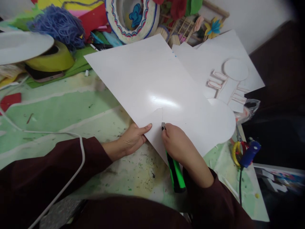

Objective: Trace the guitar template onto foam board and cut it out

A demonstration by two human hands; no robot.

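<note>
A large white sheet of card (143,76) lies tilted in front of me, with a thin curved line or cut near its lower edge. My left hand (133,138) pinches that edge, thumb on top and fingers underneath. Closed around a green and black utility knife (176,175) is my right hand (177,141). The knife's metal tip touches or nearly touches the card at the lower end of the line. Whether the blade goes through the card cannot be made out.
White cut-out shapes (235,70) with brown outlines lie to the right. Scissors (237,152) and a blue corded tool (250,154) sit at the table's right edge. Yellow tape (53,60), blue yarn (59,27) and a decorated oval frame (114,28) stand behind. A white cable (82,149) crosses my left sleeve.
</note>
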